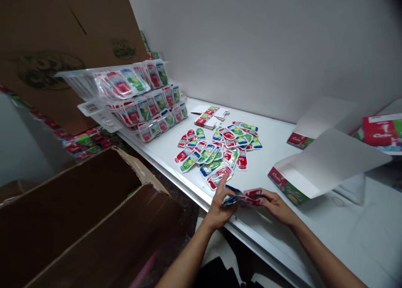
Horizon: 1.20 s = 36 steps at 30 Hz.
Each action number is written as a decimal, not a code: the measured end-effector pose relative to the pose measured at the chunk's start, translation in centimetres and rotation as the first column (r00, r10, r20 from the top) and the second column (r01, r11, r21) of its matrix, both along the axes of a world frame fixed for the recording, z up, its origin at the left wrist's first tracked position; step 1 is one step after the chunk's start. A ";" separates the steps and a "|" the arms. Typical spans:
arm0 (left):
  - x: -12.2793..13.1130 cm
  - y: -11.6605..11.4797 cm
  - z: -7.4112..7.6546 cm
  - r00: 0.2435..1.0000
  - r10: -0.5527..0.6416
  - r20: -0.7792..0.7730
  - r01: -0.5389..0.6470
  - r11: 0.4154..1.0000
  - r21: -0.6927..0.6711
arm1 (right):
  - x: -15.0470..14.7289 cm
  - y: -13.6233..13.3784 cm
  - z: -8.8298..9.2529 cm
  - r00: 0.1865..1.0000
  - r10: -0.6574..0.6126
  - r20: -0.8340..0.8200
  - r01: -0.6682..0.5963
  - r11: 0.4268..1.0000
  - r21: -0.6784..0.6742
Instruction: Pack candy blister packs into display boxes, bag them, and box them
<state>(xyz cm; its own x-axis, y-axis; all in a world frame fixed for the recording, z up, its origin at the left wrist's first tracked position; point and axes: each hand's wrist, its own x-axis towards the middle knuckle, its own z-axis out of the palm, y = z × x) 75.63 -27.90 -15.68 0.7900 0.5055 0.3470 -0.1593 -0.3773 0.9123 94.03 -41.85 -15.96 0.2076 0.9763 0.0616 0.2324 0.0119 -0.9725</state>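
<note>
Glossy flat sachets [243, 197] between both hands' fingers [226, 186] — white tabletop [273, 171].

text: none legible | red carton [381, 131]: white script, blurred | cardboard box [56, 49]: oval logo, unreadable

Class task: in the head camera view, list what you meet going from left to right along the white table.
Stacked clear trays of packets → loose pile of packets → both hands, left hand and right hand, holding a few packets → open carton → red box.
</note>
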 end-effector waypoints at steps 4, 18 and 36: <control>0.5 -0.9 -0.4 1.000 -0.026 0.004 0.026 0.954 -0.298 | 0.3 -1.9 0.1 0.998 0.049 -0.049 -0.051 0.998 -0.034; -3.6 -1.3 1.2 0.985 -0.162 -0.061 0.146 0.967 -0.211 | -1.4 14.1 -1.3 0.775 0.090 0.625 -0.200 0.974 0.109; -1.4 -0.4 0.1 0.993 0.015 -0.121 -0.065 0.904 -0.423 | 1.1 2.1 -1.0 0.993 0.119 -0.028 -0.121 0.988 -0.098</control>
